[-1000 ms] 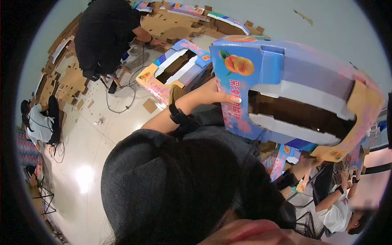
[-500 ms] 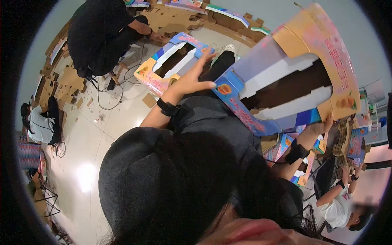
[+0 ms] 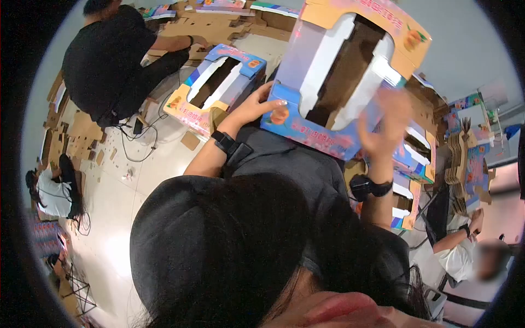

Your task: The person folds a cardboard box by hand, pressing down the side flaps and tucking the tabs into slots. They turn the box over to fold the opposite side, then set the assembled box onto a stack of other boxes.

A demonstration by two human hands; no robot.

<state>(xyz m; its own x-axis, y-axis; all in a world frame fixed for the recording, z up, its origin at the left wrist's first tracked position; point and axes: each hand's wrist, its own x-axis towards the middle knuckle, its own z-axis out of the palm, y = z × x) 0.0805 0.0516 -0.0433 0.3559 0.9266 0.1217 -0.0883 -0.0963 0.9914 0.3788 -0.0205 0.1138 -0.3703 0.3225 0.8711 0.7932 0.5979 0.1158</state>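
Head view: the left hand (image 3: pixel 256 107) is clamping a blue-and-orange, peach-printed cardboard box (image 3: pixel 324 68) before the person; the blurred right hand (image 3: pixel 386 121) is spreading alongside, contact unclear. Repositioning is seemingly underway, calling for a steadying grip.

And over at the upper left, a person in black (image 3: pixel 109 65) stretches an arm toward flattened cardboard (image 3: pixel 219 31) spread along the grey wall (image 3: pixel 465 52). Below, a dark cable (image 3: pixel 143 158) snakes across the glossy floor (image 3: pixel 117 218) (cardboard scraps (image 3: pixel 191 140) lying about nearby). At far left, someone in a white top (image 3: pixel 53 197); at lower right, another person in white (image 3: pixel 456 259), near stacked cardboard (image 3: pixel 455 158)!
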